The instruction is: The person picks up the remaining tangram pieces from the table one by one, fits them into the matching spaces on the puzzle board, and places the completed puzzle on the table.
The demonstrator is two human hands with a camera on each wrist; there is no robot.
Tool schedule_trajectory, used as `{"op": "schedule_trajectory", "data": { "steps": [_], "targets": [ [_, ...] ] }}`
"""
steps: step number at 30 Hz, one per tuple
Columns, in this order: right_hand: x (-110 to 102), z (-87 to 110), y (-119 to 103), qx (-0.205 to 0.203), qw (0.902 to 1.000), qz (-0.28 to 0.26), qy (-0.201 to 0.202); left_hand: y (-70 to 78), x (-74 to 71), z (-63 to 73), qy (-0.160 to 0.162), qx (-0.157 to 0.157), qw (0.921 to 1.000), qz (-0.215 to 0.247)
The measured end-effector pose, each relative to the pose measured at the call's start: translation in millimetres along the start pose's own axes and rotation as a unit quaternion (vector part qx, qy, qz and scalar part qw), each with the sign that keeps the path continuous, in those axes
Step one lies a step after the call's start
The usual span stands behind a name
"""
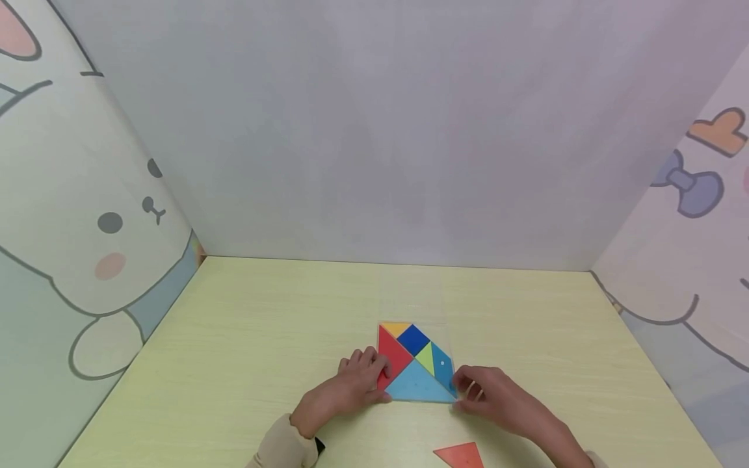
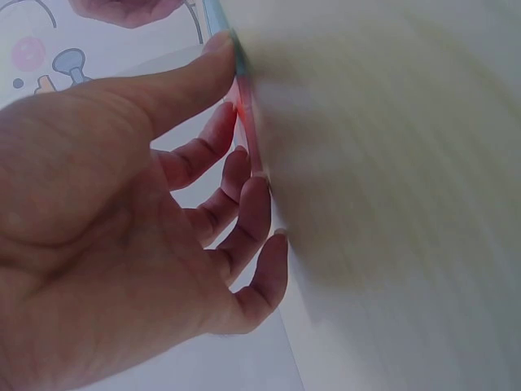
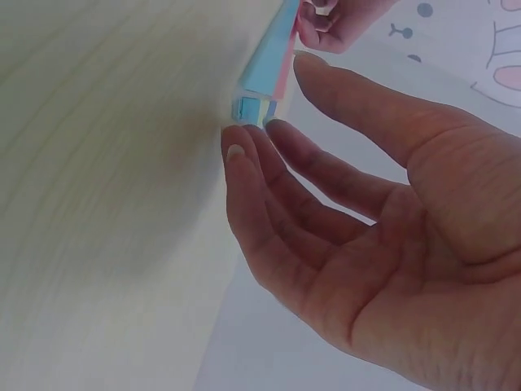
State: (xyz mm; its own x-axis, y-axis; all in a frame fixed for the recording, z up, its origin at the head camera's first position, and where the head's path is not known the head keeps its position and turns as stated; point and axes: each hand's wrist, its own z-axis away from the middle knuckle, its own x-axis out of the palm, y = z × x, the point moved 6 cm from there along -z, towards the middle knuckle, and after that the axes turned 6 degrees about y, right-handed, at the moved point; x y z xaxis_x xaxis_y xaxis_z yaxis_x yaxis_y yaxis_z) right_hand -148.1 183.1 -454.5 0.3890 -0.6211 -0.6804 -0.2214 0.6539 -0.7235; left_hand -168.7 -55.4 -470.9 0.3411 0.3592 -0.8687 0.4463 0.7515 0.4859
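My left hand [image 1: 354, 380] rests at the left side of a group of tangram pieces. Its fingers reach onto the large red triangle [image 1: 392, 351], and its thumb lies by the lower left corner of the large light blue triangle [image 1: 420, 383]. Above these sit a yellow triangle [image 1: 396, 328], a dark blue square [image 1: 413, 340], a lime green triangle [image 1: 426, 359] and a blue parallelogram [image 1: 443, 365]. At the right corner is my right hand [image 1: 491, 393], fingertips touching the parallelogram's lower end. In the right wrist view, a gap separates its thumb from its bent fingers.
A loose red-orange triangle [image 1: 464, 454] lies near the front, below the group, cut off by the picture's lower edge. The pale yellow table [image 1: 263, 325] is bounded by a plain backdrop [image 1: 380, 130] and side panels with cartoon prints [image 1: 88, 227].
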Motion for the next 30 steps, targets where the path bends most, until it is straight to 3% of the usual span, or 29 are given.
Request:
{"op": "schedule_trajectory", "data": {
  "steps": [15,24,30],
  "targets": [
    [17,17.6,0,0.064,0.9971,-0.004,-0.041,-0.7,0.7,-0.7,-0.006,-0.008,0.9999,0.002],
    [33,32.5,3,0.147,0.9869,-0.021,-0.063,-0.1,0.0,-0.3,-0.006,-0.003,1.0000,0.003],
    [39,34.8,-2,0.117,0.9898,0.043,-0.069,-1.0,1.2,-0.4,-0.005,-0.005,1.0000,0.002]
  ]
}}
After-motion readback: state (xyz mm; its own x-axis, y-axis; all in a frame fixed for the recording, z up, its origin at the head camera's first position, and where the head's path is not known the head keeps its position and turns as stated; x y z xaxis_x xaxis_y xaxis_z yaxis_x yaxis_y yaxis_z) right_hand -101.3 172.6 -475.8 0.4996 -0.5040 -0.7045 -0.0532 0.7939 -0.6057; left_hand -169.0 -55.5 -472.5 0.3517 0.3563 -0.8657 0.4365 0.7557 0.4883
